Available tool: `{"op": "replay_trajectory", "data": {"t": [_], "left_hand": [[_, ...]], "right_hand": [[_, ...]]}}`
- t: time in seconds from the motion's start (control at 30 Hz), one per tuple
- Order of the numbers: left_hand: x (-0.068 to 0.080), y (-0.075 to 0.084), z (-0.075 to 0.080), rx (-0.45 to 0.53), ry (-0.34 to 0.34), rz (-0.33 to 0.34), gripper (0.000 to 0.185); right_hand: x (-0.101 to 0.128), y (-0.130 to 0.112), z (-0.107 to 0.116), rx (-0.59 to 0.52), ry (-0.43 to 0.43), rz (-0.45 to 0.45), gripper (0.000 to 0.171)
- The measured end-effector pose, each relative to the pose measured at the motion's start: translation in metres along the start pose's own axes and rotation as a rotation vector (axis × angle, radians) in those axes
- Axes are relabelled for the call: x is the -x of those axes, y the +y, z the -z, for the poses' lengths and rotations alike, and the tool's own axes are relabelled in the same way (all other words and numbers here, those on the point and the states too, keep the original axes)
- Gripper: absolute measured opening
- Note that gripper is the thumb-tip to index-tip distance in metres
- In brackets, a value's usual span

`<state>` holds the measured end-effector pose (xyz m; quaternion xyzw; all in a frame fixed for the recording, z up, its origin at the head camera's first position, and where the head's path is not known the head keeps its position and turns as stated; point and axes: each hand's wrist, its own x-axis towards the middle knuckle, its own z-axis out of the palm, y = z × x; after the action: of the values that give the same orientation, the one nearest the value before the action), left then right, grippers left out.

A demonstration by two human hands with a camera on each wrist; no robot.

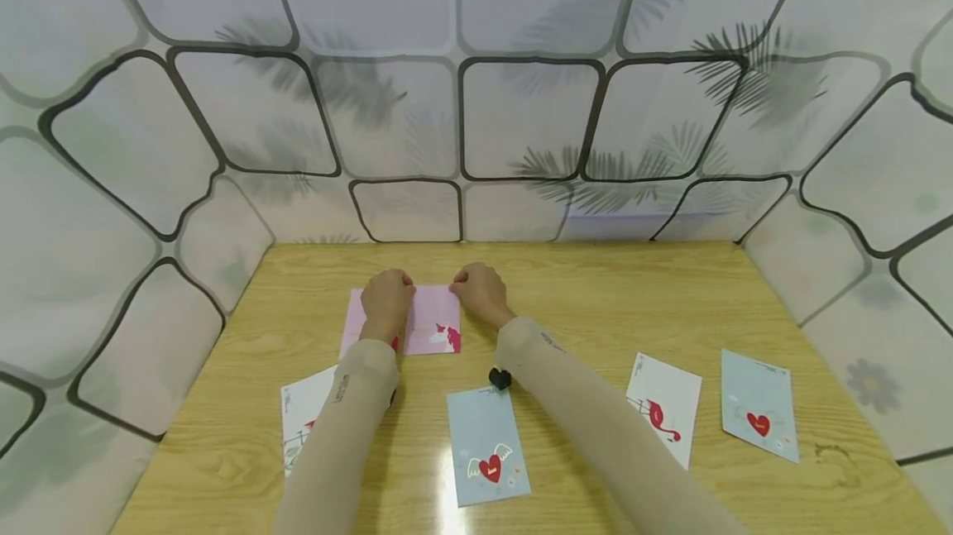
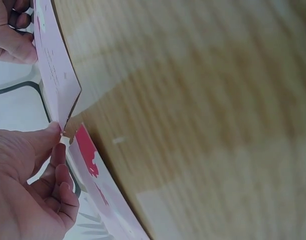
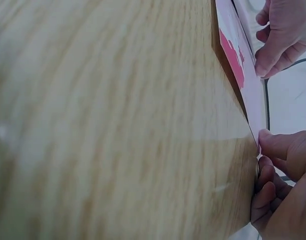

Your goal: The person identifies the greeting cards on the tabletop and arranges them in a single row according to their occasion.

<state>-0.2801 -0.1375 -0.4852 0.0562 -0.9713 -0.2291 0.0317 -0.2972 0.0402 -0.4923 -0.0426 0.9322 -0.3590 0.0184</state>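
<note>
A pink card [image 1: 435, 322] with a red and white unicorn print lies on the wooden table [image 1: 596, 303], its far edge lifted. My left hand [image 1: 387, 297] pinches the card's far left corner and my right hand [image 1: 480, 288] pinches its far right corner. In the left wrist view the left hand's thumb [image 2: 45, 140] presses the pink card [image 2: 55, 75] at a corner, with the other hand [image 2: 10, 37] further along the edge. The right wrist view shows the right hand [image 3: 280, 170] at the pink card's [image 3: 243, 80] near corner and the other hand [image 3: 283, 35] beyond.
Other cards lie nearer me: a white one [image 1: 301, 415] under my left forearm, a blue one with a winged heart [image 1: 487, 456], a white one with a flamingo [image 1: 665, 407], and a blue heart card [image 1: 759, 415] at the right. Patterned walls enclose the table.
</note>
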Motion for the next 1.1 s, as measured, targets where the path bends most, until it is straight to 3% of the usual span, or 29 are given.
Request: {"op": "replay_trajectory", "data": {"t": [0.23,0.47,0.67,1.1], "left_hand": [[0.002,-0.003,0.002,0.020,-0.002,0.003,0.015],[0.005,-0.003,0.009,0.084,0.017,0.012,0.022],[0.010,-0.001,0.024,0.148,0.040,-0.067,0.022],[0.033,0.001,0.057,0.337,0.086,-0.214,0.028]], "right_hand": [[0.001,-0.001,0.000,-0.002,-0.018,-0.014,0.015],[0.001,0.007,0.007,-0.188,-0.057,0.008,0.027],[0.009,0.018,0.029,-0.375,-0.139,0.037,0.032],[0.034,0.036,0.072,-0.440,-0.190,0.061,0.046]]}}
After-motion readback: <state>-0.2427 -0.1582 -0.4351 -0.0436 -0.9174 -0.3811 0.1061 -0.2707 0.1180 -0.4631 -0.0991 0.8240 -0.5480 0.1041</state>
